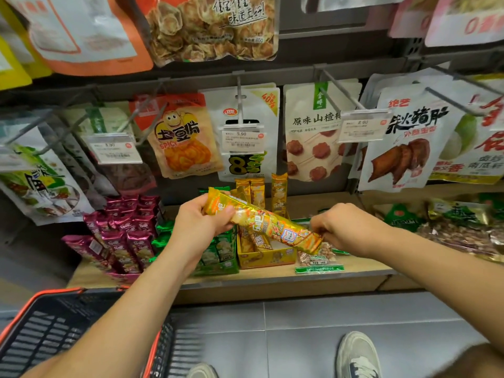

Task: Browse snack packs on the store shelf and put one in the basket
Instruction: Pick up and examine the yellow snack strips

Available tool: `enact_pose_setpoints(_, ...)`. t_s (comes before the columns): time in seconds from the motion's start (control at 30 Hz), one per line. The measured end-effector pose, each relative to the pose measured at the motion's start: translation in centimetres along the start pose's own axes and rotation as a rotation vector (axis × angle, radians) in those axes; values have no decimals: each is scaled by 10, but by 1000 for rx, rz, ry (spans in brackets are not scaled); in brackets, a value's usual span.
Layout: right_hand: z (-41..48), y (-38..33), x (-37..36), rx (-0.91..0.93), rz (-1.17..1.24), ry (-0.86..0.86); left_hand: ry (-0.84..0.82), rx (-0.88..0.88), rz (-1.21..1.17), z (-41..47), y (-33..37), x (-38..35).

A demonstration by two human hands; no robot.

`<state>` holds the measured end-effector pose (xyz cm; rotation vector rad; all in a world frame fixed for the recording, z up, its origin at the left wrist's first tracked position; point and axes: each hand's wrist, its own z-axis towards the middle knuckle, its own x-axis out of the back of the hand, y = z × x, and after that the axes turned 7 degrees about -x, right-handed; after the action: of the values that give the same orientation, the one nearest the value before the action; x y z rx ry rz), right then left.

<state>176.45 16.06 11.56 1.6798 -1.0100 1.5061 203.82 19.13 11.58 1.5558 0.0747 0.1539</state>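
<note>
Grey floor tiles (300, 336) and a pale shoe (357, 356) were seen nearest, below the front edge of the wooden shelf (272, 279). A black mesh basket (57, 291) with an orange rim was seen low and to the left of that shelf, partly covered by the left forearm; nothing could be made out inside it.

Above the shelf, a long yellow snack pack (267, 225) was held in the air by both hands, tilted with its left end higher, clear of the basket. The left hand (196, 222) was wrapped round the upper end, fingers curled behind and thumb laid on the front. The lower end was pinched by the right hand (346, 227), its fingers bent tightly inward.

On the shelf directly behind the pack, a yellow display box (266, 257) of like packs was set, with a green box (218, 264) touching its left side and magenta packs (122, 236) stood further left. A small clear bag of peanuts (317, 259) was laid on the shelf just right of the yellow box.

Above the back of the shelf, bags were hung on metal hooks: an orange potato-chip bag (181, 137), a white bag half hidden by a price tag (242, 139) marked 5.90, and a cream bag (311, 137) printed with red rounds on sticks. Larger bags were hung in a higher row.
</note>
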Motion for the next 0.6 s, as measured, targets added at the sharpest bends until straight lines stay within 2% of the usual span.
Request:
enact_pose_setpoints(0.1,10,6,-5,-38,30,-16,-57,-71,122,3,1,-5)
enact_pose_setpoints(0.23,25,7,-11,-114,104,-129,-39,-217,350,4,-1,-14)
enact_pose_setpoints(0.3,31,3,-12,-133,335,-192,-53,-367,538,-1,-2,-21)
enact_pose_setpoints(0.37,35,-6,-8,-81,607,-231,-81,-466,621,-8,-5,-34)
enact_pose_setpoints(0.47,42,-20,-3,3,813,-135,-70,-499,656,-10,-7,-52)
enact_pose_setpoints(0.6,51,-25,-1,36,756,84,-82,-490,652,-1,-5,-61)
